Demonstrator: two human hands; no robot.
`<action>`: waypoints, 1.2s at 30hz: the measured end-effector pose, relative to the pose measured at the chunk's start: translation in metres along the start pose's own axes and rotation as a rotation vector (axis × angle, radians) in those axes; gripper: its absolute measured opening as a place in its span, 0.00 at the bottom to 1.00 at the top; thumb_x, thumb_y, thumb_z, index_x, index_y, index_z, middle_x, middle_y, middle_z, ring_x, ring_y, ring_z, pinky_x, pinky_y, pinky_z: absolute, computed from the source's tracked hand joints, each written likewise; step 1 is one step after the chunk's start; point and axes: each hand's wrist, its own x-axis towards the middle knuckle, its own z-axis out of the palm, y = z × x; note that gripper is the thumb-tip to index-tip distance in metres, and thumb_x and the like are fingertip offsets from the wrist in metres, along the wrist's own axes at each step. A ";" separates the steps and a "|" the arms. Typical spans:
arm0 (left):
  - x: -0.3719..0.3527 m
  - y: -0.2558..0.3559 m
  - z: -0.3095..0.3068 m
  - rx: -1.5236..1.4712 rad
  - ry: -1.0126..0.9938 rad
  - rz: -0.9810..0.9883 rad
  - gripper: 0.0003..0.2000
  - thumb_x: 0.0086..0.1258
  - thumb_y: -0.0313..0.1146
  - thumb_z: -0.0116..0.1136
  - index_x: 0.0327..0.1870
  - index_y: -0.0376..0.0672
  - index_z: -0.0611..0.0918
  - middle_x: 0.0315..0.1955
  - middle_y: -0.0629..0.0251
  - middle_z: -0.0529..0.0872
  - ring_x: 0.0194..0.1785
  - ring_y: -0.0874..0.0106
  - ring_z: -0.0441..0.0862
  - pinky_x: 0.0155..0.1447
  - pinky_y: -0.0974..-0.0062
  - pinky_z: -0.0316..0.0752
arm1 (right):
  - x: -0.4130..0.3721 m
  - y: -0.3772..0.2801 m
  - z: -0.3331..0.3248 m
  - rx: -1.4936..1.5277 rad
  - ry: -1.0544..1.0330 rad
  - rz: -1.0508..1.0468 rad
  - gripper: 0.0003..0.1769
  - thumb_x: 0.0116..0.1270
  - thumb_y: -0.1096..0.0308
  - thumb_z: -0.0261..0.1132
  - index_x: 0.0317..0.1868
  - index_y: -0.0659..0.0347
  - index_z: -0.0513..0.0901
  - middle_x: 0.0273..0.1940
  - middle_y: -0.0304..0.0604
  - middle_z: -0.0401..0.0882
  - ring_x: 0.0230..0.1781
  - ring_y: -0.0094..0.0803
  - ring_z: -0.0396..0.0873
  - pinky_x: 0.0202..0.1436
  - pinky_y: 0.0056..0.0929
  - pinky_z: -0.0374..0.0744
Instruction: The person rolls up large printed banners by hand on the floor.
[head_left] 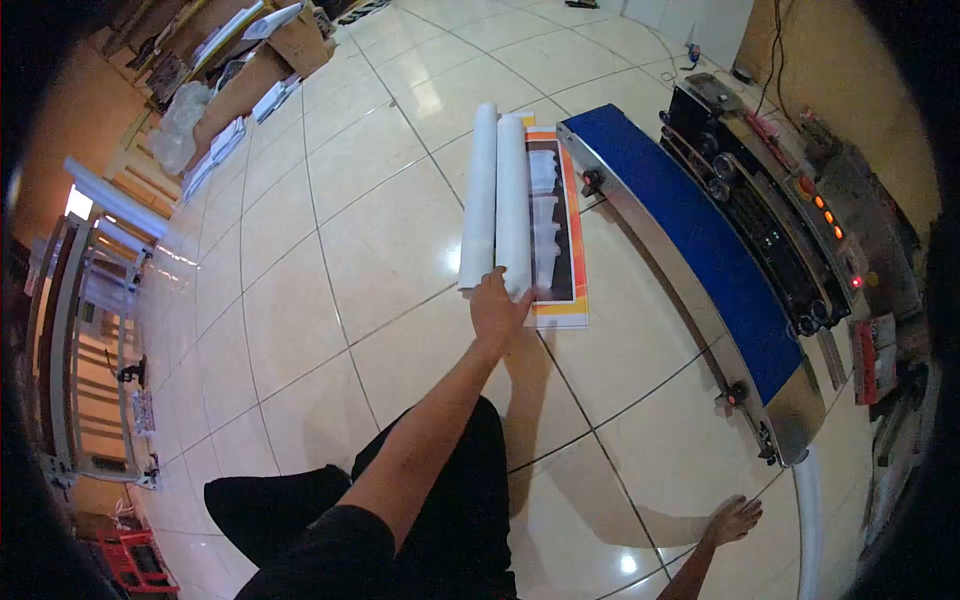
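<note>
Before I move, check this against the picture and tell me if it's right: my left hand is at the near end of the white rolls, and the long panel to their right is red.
Not quite: the head view shows that the long panel is blue. Your left hand is at the near end of the white rolls.

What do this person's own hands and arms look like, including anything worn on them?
Both the left hand and the right hand are bare, without gloves. A plain black short sleeve covers the upper left arm and leaves the forearm uncovered. The right sleeve is out of view. No watch or bracelet shows on either wrist; rings are too small to make out.
</note>
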 end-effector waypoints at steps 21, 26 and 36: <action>-0.138 -0.515 -0.314 0.575 -0.755 -0.306 0.41 0.57 0.32 0.66 0.74 0.48 0.60 0.60 0.47 0.77 0.64 0.53 0.75 0.63 0.48 0.70 | -0.210 -0.300 -0.252 0.746 -0.611 -0.997 0.35 0.65 0.58 0.65 0.69 0.64 0.66 0.74 0.62 0.54 0.75 0.54 0.54 0.75 0.47 0.58; -0.190 -0.524 -0.332 0.605 -0.631 -0.084 0.54 0.49 0.57 0.73 0.76 0.49 0.57 0.77 0.52 0.48 0.80 0.53 0.41 0.72 0.29 0.39 | -0.314 -0.465 -0.393 0.619 -0.339 -1.756 0.35 0.59 0.68 0.67 0.68 0.57 0.69 0.74 0.58 0.55 0.71 0.55 0.60 0.73 0.47 0.61; -0.182 -0.498 -0.298 0.397 -0.379 0.247 0.35 0.66 0.41 0.60 0.73 0.49 0.61 0.63 0.53 0.72 0.68 0.59 0.68 0.72 0.52 0.57 | -0.400 -0.677 -0.369 0.164 -0.132 -1.884 0.33 0.71 0.48 0.54 0.72 0.51 0.65 0.74 0.52 0.56 0.75 0.58 0.53 0.69 0.70 0.58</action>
